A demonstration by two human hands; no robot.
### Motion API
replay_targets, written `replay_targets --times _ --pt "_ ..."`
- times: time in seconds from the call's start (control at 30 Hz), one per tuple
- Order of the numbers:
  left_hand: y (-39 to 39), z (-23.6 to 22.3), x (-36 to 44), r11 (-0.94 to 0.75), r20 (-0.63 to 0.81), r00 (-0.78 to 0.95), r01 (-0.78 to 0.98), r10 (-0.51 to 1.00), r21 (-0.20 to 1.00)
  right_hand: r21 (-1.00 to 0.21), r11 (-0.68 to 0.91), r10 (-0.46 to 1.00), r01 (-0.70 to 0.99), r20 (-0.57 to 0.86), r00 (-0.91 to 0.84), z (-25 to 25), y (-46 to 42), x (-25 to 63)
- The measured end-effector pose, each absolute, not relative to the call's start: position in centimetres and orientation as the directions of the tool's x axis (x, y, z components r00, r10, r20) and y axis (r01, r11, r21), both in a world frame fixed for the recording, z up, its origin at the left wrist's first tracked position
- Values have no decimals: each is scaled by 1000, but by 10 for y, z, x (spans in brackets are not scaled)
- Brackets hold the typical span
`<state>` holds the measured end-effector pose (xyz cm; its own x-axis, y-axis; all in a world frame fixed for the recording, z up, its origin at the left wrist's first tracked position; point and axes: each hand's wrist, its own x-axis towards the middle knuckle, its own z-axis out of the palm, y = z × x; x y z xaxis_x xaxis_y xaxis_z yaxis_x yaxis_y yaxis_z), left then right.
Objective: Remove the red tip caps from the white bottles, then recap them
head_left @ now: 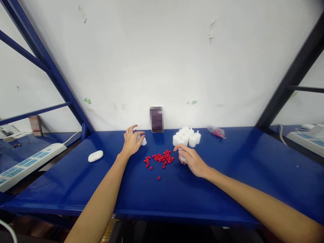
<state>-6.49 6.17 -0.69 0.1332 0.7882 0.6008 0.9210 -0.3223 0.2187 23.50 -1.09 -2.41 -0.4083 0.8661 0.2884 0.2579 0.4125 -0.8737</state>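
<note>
My left hand [132,141] is at the back of the blue table, its fingers spread and bent around small white bottles [144,142]. A red tip [136,130] shows just above these fingers; the hand partly hides what is under it. My right hand [192,161] is curled around a white bottle [183,159], most of which its fingers cover. Between the hands lies a loose scatter of small red caps [159,157], with a single red cap [159,178] nearer the front. Behind my right hand stands a cluster of white bottles with pointed nozzles [186,136].
A dark, blurred phone-like object [157,119] leans on the wall. A clear bag with red bits [217,132] lies at the back right. On the left are a white oval case [95,156] and a long power strip [32,163]. Blue frame posts [60,82] flank the table.
</note>
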Motion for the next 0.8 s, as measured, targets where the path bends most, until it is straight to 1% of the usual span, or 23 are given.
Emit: replay_targets --times 0.07,0.13,0.2,0.27,0.33,0.4,0.47,0.53,0.7,0.8 --pt "60 -4 -62 -325 642 117 921 758 216 -879 406 869 249 287 -404 -24 -11 235" --pt "55 1 -54 -362 698 123 909 705 206 -886 398 872 240 283 -400 -24 -10 235" --pt "49 6 -43 -452 704 202 872 680 186 -888 395 872 234 283 -398 -25 -10 235" --pt "41 10 -27 -574 621 371 804 690 157 -885 401 871 237 288 -399 -24 -10 235" --pt "35 10 -11 -667 480 543 735 689 124 -873 415 868 255 297 -398 -23 -10 235" --pt "31 7 3 -702 359 634 705 685 95 -852 440 864 283 315 -393 -22 -11 235" --pt "29 4 14 -699 285 657 711 698 71 -827 467 857 314 335 -391 -20 -11 235" --pt "30 1 20 -685 246 656 727 713 46 -804 487 850 341 349 -394 -19 -11 235" --pt "30 0 25 -669 236 649 743 724 10 -775 521 837 359 381 -393 -20 -10 233" --pt "29 1 28 -673 233 653 740 721 6 -786 506 843 355 364 -397 -21 -10 233"
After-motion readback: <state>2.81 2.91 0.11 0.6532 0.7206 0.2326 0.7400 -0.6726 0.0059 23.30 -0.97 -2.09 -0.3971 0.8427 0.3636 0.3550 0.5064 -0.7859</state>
